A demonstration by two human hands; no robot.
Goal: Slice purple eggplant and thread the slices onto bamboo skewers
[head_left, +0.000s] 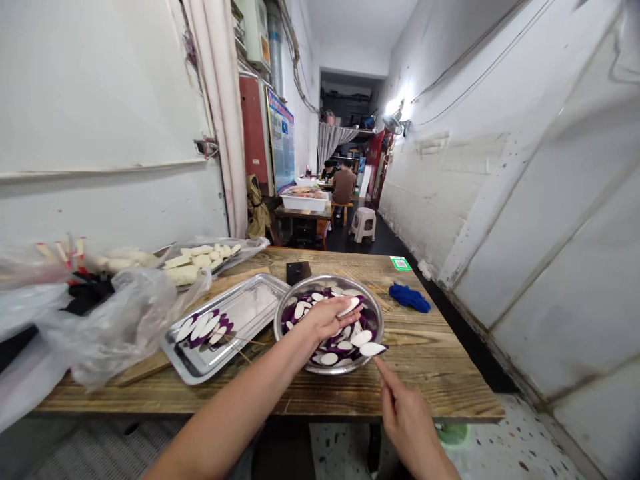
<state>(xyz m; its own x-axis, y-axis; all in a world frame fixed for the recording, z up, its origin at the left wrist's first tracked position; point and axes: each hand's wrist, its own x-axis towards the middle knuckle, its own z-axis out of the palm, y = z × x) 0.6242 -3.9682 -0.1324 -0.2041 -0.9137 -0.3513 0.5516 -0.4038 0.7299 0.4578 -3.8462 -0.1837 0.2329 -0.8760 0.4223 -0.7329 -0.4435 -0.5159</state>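
My left hand (pixel 327 320) is over a round metal bowl (pixel 379 333) of cut eggplant, its fingers closed on a white eggplant slice (pixel 349 307) with purple skin. In front of the bowl my right hand (pixel 407 407) is closed with the forefinger stretched forward, on what looks like a bamboo skewer mostly hidden by the fingers. An eggplant slice (pixel 373 349) sits at its tip, by the bowl's near right rim. Left of the bowl, a metal tray (pixel 255 303) bears skewered eggplant slices (pixel 205 328), their sticks pointing towards me.
Loose bamboo skewers (pixel 373 293) lie behind the bowl, near a blue cloth (pixel 409 297) and a green code card (pixel 400 263). Plastic bags (pixel 125 327) and pale cut pieces (pixel 195 260) crowd the left. Beyond stand a stool (pixel 363 225) and a seated person (pixel 344 183).
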